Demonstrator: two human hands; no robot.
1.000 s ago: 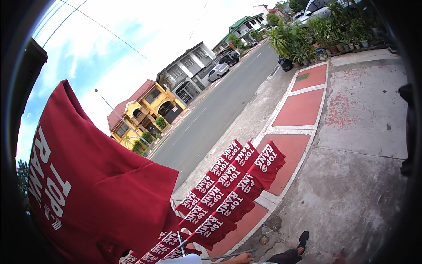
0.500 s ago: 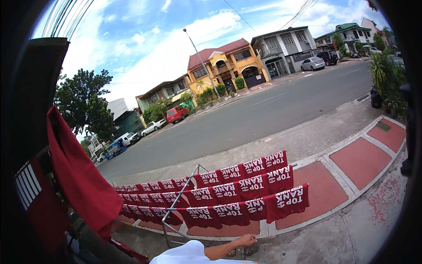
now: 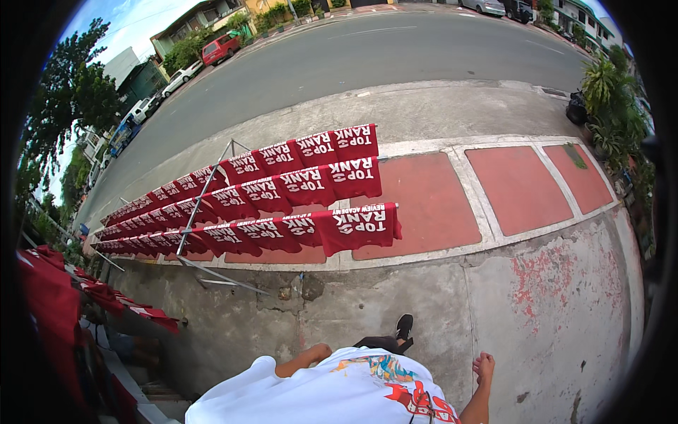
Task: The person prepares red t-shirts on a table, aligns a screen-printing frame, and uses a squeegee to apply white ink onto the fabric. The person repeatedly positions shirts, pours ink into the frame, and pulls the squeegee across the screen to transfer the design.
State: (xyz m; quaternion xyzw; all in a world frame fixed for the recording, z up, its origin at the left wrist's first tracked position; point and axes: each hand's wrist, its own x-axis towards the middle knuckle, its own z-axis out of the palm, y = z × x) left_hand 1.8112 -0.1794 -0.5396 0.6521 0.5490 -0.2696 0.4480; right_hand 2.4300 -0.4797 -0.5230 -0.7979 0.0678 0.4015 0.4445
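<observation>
Red shirts [image 3: 282, 194] hang in three rows on a metal rack [image 3: 201, 205] w/ long axis running left-right, slightly up to the right, near the road. Right hand [image 3: 484, 366] bare, fingers loosely spread, holding nothing. Left hand hidden, can't tell. Open concrete pavement [image 3: 551, 304] on the right.

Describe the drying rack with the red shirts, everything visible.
The drying rack is a thin grey metal frame standing on the pavement beside the road, with slanted legs and a fallen-looking bar at its foot. Three long rows of red shirts with white print hang over its lines, overlapping closely. Neither the right hand nor any other hand touches it.
</observation>
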